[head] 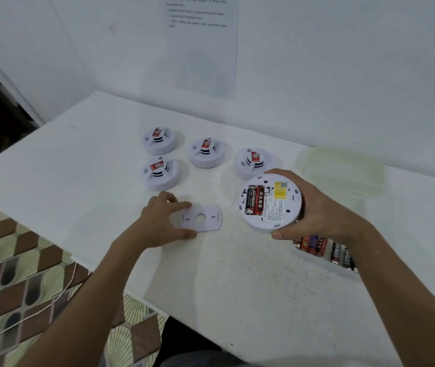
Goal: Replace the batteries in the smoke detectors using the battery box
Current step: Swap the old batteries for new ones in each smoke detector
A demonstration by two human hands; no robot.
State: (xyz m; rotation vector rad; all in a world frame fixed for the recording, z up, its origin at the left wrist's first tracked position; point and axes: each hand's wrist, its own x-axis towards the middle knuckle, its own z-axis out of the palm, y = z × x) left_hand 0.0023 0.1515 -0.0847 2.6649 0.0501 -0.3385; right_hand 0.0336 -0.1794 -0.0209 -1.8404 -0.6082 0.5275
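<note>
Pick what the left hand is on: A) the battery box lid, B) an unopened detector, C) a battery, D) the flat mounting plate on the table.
D: the left hand holds the flat mounting plate on the table, while the right hand grips the opened detector.

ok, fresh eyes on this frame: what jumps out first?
The opened smoke detector held up in the right hand, underside toward the camera, two batteries seated in its compartment. The left hand rests on the table holding the detached mounting plate. Behind them, four closed detectors stand clustered mid-table, and the battery box peeks out under the right forearm.
</note>
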